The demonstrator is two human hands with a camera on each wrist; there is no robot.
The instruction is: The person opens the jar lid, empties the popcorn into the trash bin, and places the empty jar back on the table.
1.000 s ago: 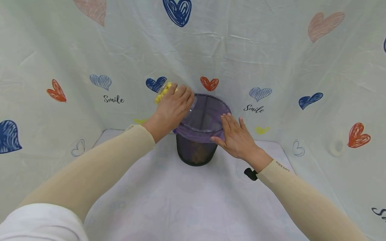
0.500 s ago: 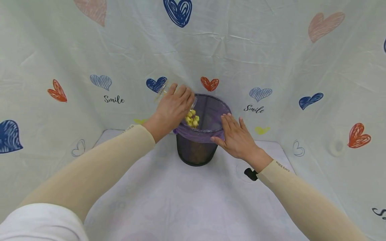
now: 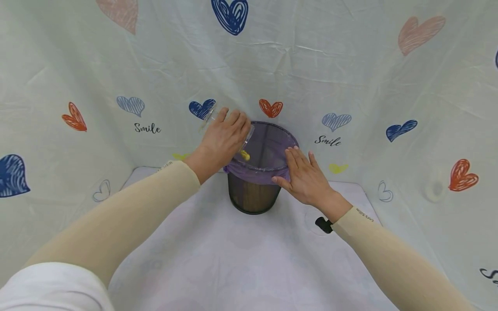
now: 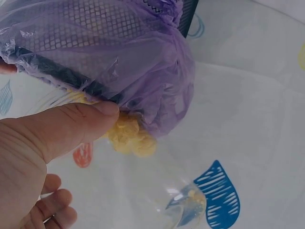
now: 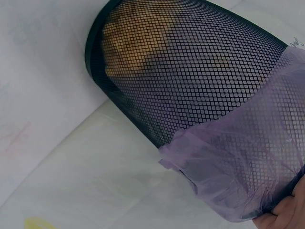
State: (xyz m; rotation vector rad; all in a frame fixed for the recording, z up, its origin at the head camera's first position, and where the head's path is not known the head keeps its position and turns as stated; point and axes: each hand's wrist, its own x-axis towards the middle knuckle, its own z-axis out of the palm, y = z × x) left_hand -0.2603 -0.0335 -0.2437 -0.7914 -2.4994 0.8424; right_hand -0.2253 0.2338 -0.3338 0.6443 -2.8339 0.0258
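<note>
My left hand (image 3: pixel 223 136) grips a clear jar (image 3: pixel 210 116), tilted mouth-down over a black mesh waste bin (image 3: pixel 253 201). A few yellow popcorn-like pieces (image 3: pixel 244 155) are at the jar's mouth, just inside the bin's rim. In the left wrist view the yellow clump (image 4: pixel 128 136) shows beside the thumb, with only crumbs at the jar's base (image 4: pixel 190 205). A purple bag (image 3: pixel 256 175) lines the bin and folds over its rim. My right hand (image 3: pixel 305 179) rests on the rim's right side, fingers extended. Through the mesh, a yellow heap (image 5: pixel 138 38) shows low in the bin.
The bin stands on a white-covered table (image 3: pixel 249 259), close to the back. A white curtain (image 3: pixel 311 65) printed with hearts hangs behind and on both sides. A black band piece (image 3: pixel 324 225) sits under my right wrist.
The yellow pieces have poured out of the jar into the bin, leaving the jar nearly bare. The mesh's lower part now looks yellower. Both hands stay in place.
</note>
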